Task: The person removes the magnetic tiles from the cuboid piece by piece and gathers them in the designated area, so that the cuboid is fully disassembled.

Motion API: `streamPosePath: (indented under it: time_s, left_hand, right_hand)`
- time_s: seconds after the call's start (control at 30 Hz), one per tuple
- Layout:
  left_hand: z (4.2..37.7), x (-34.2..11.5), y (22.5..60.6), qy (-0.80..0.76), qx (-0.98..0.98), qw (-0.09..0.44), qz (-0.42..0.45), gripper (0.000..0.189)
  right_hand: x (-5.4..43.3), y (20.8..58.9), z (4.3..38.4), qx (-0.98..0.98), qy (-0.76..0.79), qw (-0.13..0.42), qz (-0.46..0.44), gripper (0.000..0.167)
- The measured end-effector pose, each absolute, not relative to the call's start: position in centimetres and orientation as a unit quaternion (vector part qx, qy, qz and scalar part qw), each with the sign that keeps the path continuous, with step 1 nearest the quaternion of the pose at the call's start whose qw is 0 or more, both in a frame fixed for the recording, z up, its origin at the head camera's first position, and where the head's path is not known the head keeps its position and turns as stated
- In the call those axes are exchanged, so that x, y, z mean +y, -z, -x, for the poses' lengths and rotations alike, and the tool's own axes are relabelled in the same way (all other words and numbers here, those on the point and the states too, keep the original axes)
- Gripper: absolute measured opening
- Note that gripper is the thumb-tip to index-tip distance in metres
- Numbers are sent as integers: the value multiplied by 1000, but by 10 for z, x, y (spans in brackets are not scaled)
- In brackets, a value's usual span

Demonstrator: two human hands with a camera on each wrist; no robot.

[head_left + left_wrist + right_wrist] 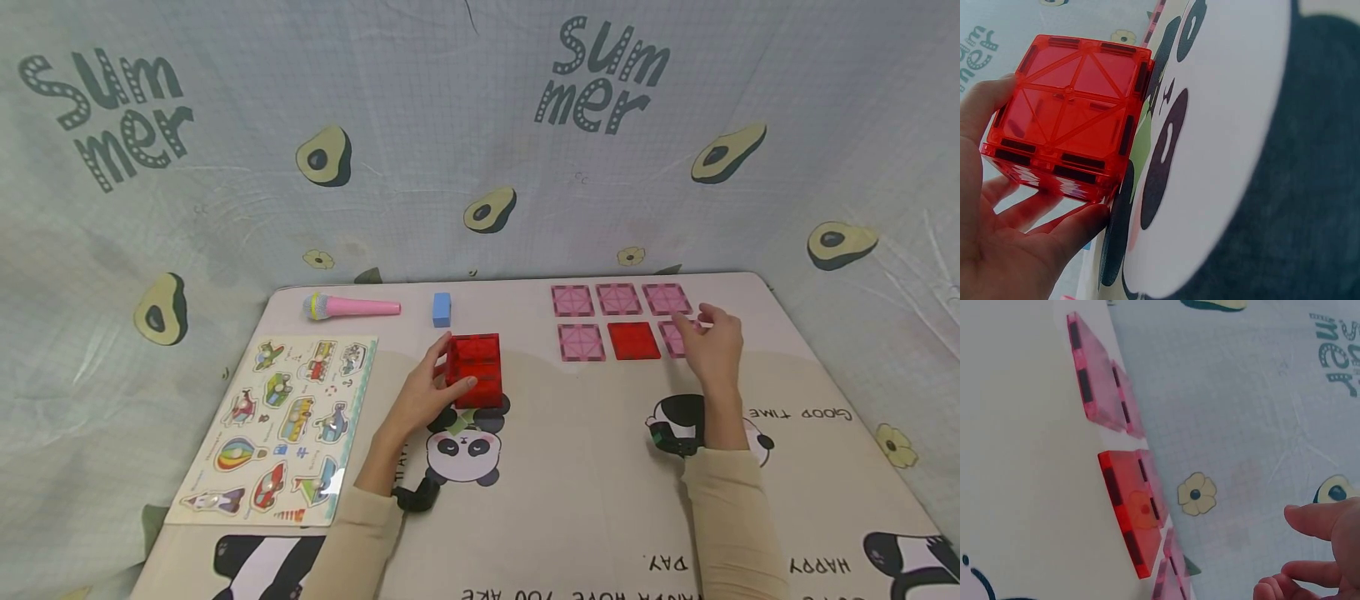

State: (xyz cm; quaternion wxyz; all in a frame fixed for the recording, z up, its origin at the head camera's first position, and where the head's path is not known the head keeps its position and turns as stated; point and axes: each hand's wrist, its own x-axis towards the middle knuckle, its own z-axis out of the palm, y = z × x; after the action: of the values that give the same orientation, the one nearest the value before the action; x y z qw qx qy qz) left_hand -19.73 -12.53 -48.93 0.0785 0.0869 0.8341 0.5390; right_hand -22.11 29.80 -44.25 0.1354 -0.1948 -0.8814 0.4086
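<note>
The person has two hands in view, and each one is by a different thing. The left hand [423, 392] holds one red, see-through plastic box [487, 371], which is made of square tiles with dark pieces along the edges. Its thumb and fingers are clamped on the box at opposite sides. The box is at the middle of the far part of the pale, panda-printed table [570, 467], near the picture of one panda face.

The right hand [716, 350] is at the right end of six square tiles, which lie in two rows of three. Five are pink, see-through plastic tiles [581, 342], and one is a red, see-through plastic tile [634, 341], the middle one of the nearer row. The thumb and index finger of this hand are apart, just beside the last pink tile of that row; I cannot tell if they touch it. Nothing is seen between them.

Behind the box there is one small blue rectangular block [442, 310]. Farther left lies one pink toy microphone [363, 307] with a grey and yellow head. In front of the microphone is one flat cream board [268, 435] with eleven colourful vehicle pictures.
</note>
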Motion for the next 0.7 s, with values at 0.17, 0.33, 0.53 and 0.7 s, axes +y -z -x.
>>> streamPosePath:
  time_s: [0.17,0.33,0.53,0.7]
  left_hand:
    - [197,-125,490,-541,833,80,-86,90]
    - [198,-124,487,-542,832,91,-76,91]
    - [198,-124,489,-541,833,88,-77,92]
    - [198,-125,490,-539,834,79,-84,91]
  right_hand:
    - [292,437,220,-883,-409,154,170,63]
    - [285,433,221,-883,-416,160,147,63]
    - [273,429,221,-889,-411,149,135,67]
    - [262,427,218,-893,-410,149,110,64]
